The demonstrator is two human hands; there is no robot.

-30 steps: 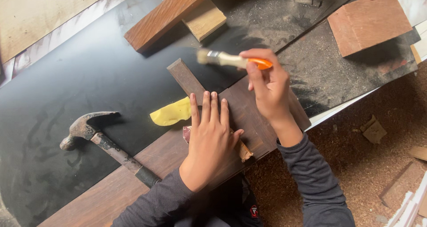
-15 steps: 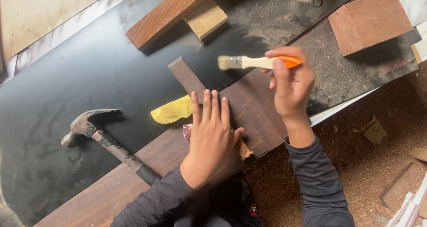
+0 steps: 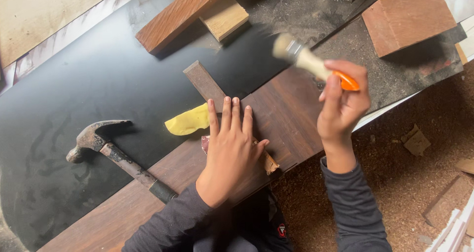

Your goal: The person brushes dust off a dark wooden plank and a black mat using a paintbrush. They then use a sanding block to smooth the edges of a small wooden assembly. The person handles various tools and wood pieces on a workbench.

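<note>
Since the earlier frame the right hand [image 3: 343, 104] has been lifting the brush [image 3: 311, 62] up and away from the dark board [image 3: 286, 116], and the bristles are now blurring in the air towards 11 o'clock of that hand. The right hand is gripping the brush's orange handle end, fingers wrapped closed around it. The left hand [image 3: 231, 143] is staying flat, fingers spread narrowly and pressing down on the dark board, pointing to 12 o'clock. A small wooden strip [image 3: 203, 83] is lying at 11 o'clock of the left hand, its near end meeting the board just above the fingertips. A yellow cloth [image 3: 187, 121] is lying just beside the left hand at 10 o'clock. A hammer [image 3: 116, 155] is resting on the black table [image 3: 89, 84] at 9 o'clock, well apart from the hand. A reddish wooden block [image 3: 407, 17] is sitting at 1 o'clock of the right hand, and two stacked planks [image 3: 192, 12] are lying at 12 o'clock.
</note>
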